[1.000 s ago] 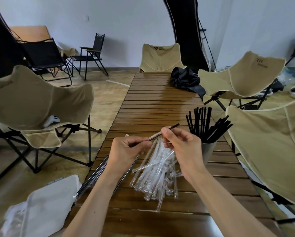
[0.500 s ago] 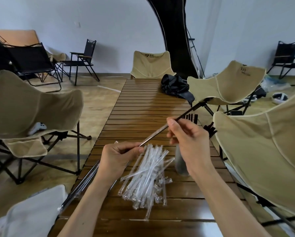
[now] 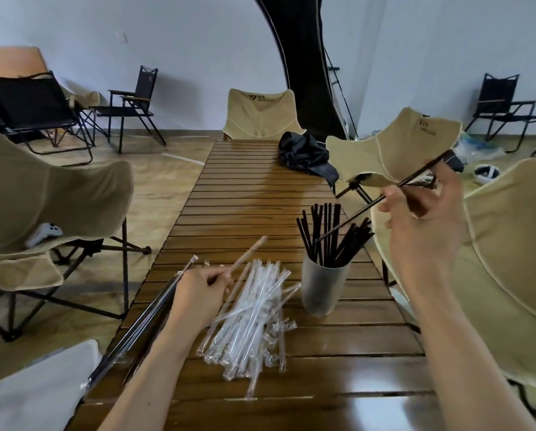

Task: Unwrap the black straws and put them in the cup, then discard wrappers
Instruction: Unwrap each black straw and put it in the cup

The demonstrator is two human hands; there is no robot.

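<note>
Nearest on the slatted wooden surface — a heap of clear empty wrappers, too many and too overlapped to count. At the surface's left edge, a bundle of still-wrapped straws, count unclear. Left hand just above the heap, grip clamped on one empty wrapper that points up and away. One translucent cup stands upright just right of the heap, holding roughly a dozen or more black straws, fanned out. Right hand raised beyond the cup — finger and thumb pinching one bare black straw, tilted, its lower end over the cup's straws. Further back, one black bag; three beige chairs visible around the far end.
</note>
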